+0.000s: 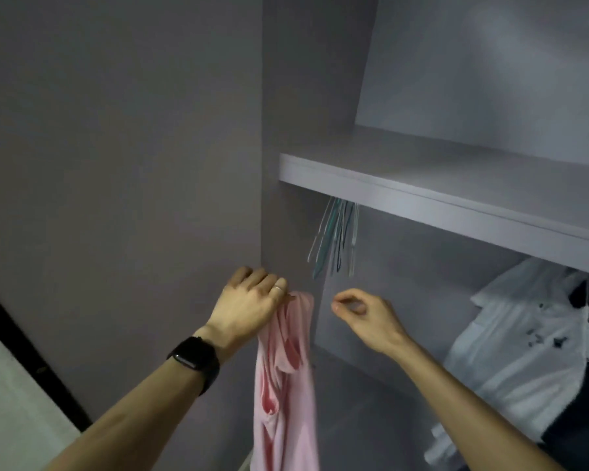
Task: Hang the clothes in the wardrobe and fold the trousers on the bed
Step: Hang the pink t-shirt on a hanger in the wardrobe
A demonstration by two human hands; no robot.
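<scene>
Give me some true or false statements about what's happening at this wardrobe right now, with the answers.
1. The left hand grips the pink garment at its top. True.
2. The right hand holds a hanger. False: it holds nothing; the empty hangers hang above it, under the shelf.
3. A white shirt hangs at the right of the wardrobe. True.
4. The pink garment is on a hanger. False: no hanger shows in it; it dangles from the left hand.
5. The watch sits on the right wrist. False: it is on the left wrist.
</scene>
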